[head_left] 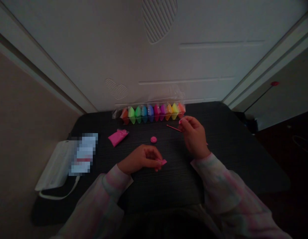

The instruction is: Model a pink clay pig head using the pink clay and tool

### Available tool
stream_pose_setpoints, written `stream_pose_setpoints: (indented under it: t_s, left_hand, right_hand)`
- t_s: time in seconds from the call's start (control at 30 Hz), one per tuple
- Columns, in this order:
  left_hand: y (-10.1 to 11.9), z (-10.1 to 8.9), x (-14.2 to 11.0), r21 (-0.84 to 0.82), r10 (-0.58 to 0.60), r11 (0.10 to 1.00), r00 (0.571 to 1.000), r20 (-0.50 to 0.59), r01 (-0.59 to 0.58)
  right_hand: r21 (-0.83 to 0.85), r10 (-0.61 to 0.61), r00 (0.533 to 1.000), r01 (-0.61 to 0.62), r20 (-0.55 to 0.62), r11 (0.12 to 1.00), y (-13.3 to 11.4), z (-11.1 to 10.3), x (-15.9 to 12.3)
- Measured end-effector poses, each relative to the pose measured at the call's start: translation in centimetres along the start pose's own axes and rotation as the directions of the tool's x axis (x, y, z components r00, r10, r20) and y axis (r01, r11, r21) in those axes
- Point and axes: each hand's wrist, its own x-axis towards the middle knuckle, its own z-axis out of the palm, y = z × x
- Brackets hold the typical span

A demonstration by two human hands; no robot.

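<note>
My left hand [141,158] rests on the dark table [231,146] with its fingers pinched on a small pink piece of clay [163,162]. My right hand [193,136] is raised a little further back, fingers closed on a tiny pink bit of clay [180,121] at its fingertips. A thin pink stick [173,127] lies just left of that hand. Between the hands, further back, lies a small round pink clay disc [153,139]. An open pink clay bag [117,136] lies to the left.
A row of several coloured clay bags in a clear pack [151,113] stands along the table's far edge against a white door. A white bag with a handle [61,166] lies at the table's left end. The room is dim.
</note>
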Motion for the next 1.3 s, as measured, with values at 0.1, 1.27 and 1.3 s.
stream_pose_setpoints:
  t_s: [0.1,1.27,1.3]
  left_hand:
    - [0.3,-0.3,0.0,-0.090,0.111,0.988,0.983,-0.143,-0.125]
    - [-0.6,-4.5,1.1,0.939,0.557,0.313,0.773,-0.302,0.142]
    - [-0.6,-4.5,1.1,0.939,0.557,0.313,0.774,-0.301,0.141]
  right_hand:
    - [0.238,0.176,0.982,-0.189,0.073,0.953,0.0,0.1,0.2]
    - [0.388,0.314,0.859,-0.472,0.405,0.791,0.3,0.6,-0.6]
    - [0.388,0.301,0.861,-0.463,0.409,0.797,0.3,0.6,-0.6]
